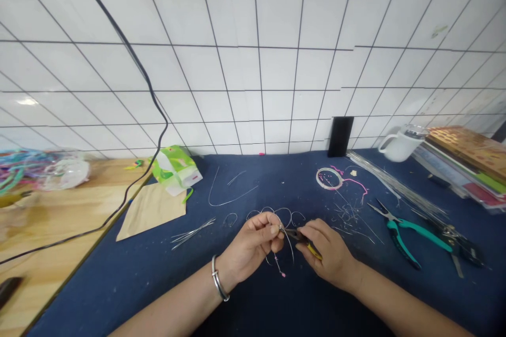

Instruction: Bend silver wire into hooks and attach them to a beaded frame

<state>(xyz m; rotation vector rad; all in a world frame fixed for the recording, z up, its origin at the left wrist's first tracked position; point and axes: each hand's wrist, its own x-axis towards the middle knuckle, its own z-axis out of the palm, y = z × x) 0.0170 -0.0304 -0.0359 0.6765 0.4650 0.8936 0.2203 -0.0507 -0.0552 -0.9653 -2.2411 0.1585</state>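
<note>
My left hand [256,242], with a silver bangle [219,279] on its wrist, pinches a piece of curved silver wire [290,245] between thumb and fingers. A short strand with pink beads [280,267] hangs below it. My right hand [328,253] is wrapped round small pliers with yellow handles [314,250]; their dark jaws meet the wire at my left fingertips. Behind my hands, curled wire loops [282,214] show over the dark blue cloth.
Cut wires [193,233] lie at the left, wire scraps [350,214] at the right. Teal-handled pliers [422,234], a wire bundle [395,184] and a white mug [399,146] are further right. A green tissue pack [174,166] and a ring dish [329,178] stand behind.
</note>
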